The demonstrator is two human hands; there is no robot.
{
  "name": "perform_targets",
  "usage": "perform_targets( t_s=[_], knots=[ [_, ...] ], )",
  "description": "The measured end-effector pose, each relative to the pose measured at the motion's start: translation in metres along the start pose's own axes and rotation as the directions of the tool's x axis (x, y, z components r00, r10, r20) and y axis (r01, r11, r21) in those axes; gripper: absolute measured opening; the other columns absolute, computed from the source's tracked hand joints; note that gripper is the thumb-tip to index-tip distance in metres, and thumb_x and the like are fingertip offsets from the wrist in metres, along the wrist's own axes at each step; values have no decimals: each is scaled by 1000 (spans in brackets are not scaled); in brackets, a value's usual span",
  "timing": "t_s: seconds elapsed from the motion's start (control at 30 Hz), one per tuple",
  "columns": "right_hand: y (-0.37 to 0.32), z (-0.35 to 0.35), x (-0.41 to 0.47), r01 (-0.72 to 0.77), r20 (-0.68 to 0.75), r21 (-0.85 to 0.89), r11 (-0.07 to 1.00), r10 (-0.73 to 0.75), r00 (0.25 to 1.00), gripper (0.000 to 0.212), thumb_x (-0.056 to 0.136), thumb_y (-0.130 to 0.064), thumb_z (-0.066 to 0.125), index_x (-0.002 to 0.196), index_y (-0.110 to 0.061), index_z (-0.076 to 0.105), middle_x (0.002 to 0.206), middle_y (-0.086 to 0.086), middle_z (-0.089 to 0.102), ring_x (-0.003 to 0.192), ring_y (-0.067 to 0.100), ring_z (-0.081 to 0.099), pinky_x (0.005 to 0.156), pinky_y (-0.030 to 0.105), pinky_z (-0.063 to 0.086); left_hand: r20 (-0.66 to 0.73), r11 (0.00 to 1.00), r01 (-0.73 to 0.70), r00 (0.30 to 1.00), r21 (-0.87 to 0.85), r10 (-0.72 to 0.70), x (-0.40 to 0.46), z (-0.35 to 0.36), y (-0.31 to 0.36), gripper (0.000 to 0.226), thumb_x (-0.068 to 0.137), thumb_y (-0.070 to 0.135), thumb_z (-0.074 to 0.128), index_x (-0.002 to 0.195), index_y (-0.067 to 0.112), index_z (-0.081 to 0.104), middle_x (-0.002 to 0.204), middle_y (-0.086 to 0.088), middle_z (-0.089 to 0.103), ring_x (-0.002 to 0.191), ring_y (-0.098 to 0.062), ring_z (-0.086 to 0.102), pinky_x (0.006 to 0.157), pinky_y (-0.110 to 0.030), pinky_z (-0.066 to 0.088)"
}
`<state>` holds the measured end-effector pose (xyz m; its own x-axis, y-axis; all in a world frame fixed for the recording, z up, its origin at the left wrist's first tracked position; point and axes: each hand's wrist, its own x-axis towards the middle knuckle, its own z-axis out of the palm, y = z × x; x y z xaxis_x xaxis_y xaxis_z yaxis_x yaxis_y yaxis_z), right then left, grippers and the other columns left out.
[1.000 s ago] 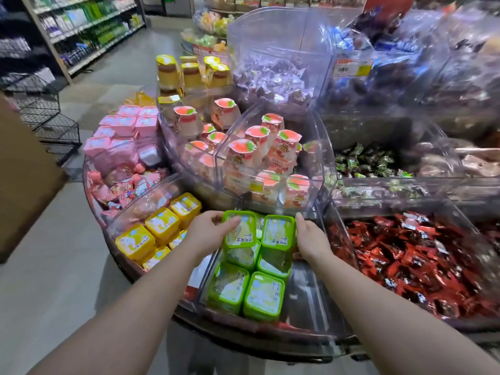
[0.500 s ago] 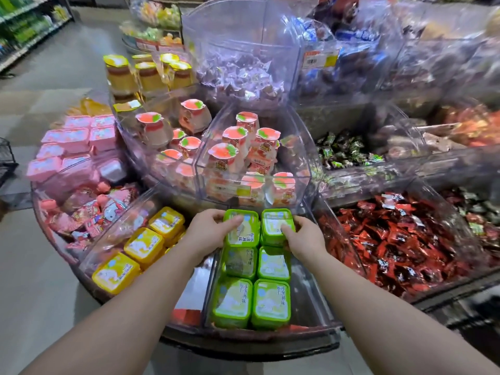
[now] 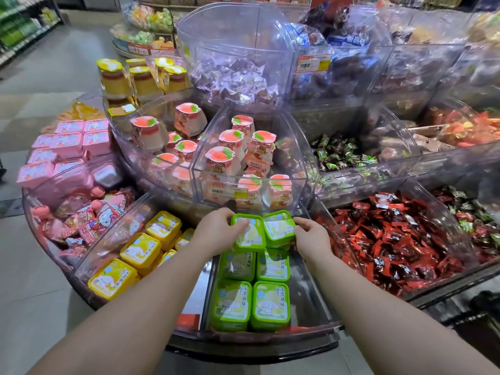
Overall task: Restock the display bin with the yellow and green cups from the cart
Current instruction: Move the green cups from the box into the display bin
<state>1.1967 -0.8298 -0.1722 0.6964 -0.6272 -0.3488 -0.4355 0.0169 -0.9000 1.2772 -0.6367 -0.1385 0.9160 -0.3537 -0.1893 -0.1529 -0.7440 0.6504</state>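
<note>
Head view | left green cup (image 3: pixel 250 234) is gripped by left hand (image 3: pixel 216 234); right green cup (image 3: pixel 278 228) is pinched by right hand (image 3: pixel 311 236) | both are held over the display bin (image 3: pixel 311 296)

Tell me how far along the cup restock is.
Done: four green cups already sit in two rows at the front of the clear bin, and yellow cups fill the compartment to its left. In hand: the left hand and right hand each hold one of two more green cups at the back. Left: settling them; the cart is out of view.
</note>
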Motion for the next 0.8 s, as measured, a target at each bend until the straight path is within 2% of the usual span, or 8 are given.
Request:
perform_targets(
  t_s=[0.1,0.2,0.3,0.37,0.43,0.5,0.7,0.8],
  knots=[
    [-2,-7,3,39,-62,-120,992,-47,997,32,92,-9,46,117,-14,65,96,2,69,70,14,56,69,29,48,10,962,-41,999,270,40,-3,11,-4,52,89,54,53,125,18,57,119,-3,62,112,-25,52,94,-38,45],
    [-2,-8,1,45,-24,-209,977,-52,998,42,92,-24,54,133,-18,50,121,4,61,100,19,59,88,33,47,17,947,-97,995,307,96,-6,13,-9,68,83,59,57,139,22,44,138,-3,48,127,-27,38,105,-38,33],
    [-5,-3,-4,-23,-1,-359,933,24,1000,61,84,-38,63,135,-17,37,120,9,57,102,28,61,83,35,49,169,895,-209,974,394,154,-10,11,-12,104,64,74,65,148,26,27,146,1,37,135,-25,29,110,-40,29],
    [-5,0,-6,-61,-10,-416,908,62,998,52,83,-34,64,125,-15,39,111,10,60,89,28,66,76,38,54,227,834,-275,956,478,185,-10,9,-13,111,59,77,66,149,29,23,146,3,35,135,-23,28,111,-40,26],
    [-5,3,-6,-84,20,-297,951,94,995,35,87,-20,59,119,-12,47,103,10,65,65,22,66,63,36,56,234,809,-317,945,496,228,-8,8,-13,106,61,76,65,148,30,26,145,6,37,133,-21,30,111,-39,25],
    [-3,2,-4,-62,58,-194,979,74,996,30,87,-15,58,117,-14,59,100,8,69,56,17,61,58,33,54,214,806,-337,940,487,264,-4,7,-11,100,65,73,65,147,29,29,147,6,37,135,-20,30,112,-38,22],
    [-1,-3,-7,26,108,-82,996,-17,994,20,87,-11,58,92,-24,71,91,-4,72,73,12,62,68,32,54,99,912,-263,965,315,244,1,12,-9,93,75,58,69,149,21,28,157,1,24,143,-18,22,119,-36,16],
    [5,-3,-2,-5,105,-60,998,11,994,34,90,-12,56,123,-17,62,113,0,67,86,15,68,80,38,59,43,903,-252,967,349,253,0,17,-12,97,71,60,71,149,22,28,156,2,26,142,-18,24,118,-37,17]
  ],
)
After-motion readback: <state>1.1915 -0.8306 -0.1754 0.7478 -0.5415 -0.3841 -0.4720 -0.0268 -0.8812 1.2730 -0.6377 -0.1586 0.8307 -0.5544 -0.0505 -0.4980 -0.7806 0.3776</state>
